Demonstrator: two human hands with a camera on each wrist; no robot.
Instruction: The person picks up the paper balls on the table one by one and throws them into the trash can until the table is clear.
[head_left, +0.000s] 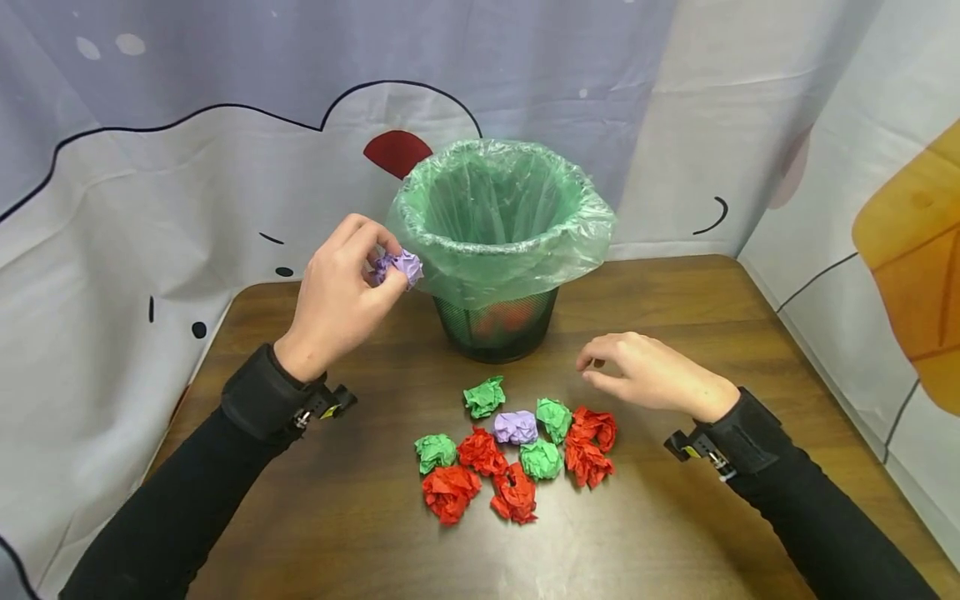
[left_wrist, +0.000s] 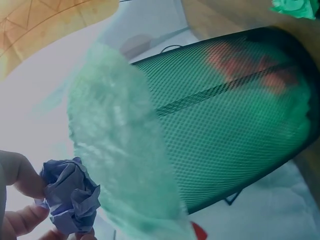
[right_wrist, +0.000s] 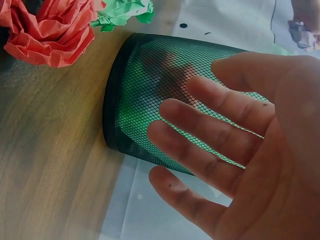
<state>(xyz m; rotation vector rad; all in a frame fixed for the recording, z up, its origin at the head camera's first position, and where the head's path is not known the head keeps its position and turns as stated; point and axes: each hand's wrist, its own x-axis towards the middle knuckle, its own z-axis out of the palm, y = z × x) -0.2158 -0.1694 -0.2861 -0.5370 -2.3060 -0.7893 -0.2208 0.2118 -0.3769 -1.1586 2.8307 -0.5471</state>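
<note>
My left hand [head_left: 337,287] pinches a crumpled purple paper ball [head_left: 399,267] between thumb and fingers, beside the left rim of a mesh wastebasket [head_left: 495,325]. A green plastic bag [head_left: 517,267] lines the basket and folds over its rim. In the left wrist view the purple ball [left_wrist: 71,195] shows close to the bag's edge. Right of the basket, my right hand [head_left: 645,371] hovers over the table holding nothing. Its fingers look loosely bent in the right wrist view. Reddish shapes [left_wrist: 235,65] show through the mesh near the basket's bottom.
In front of the basket lie several crumpled paper balls: red ones [head_left: 450,493], green ones [head_left: 541,459] and a purple one [head_left: 515,427]. They sit close together on the brown wooden table [head_left: 337,517]. A printed curtain [head_left: 225,192] hangs behind and along the sides.
</note>
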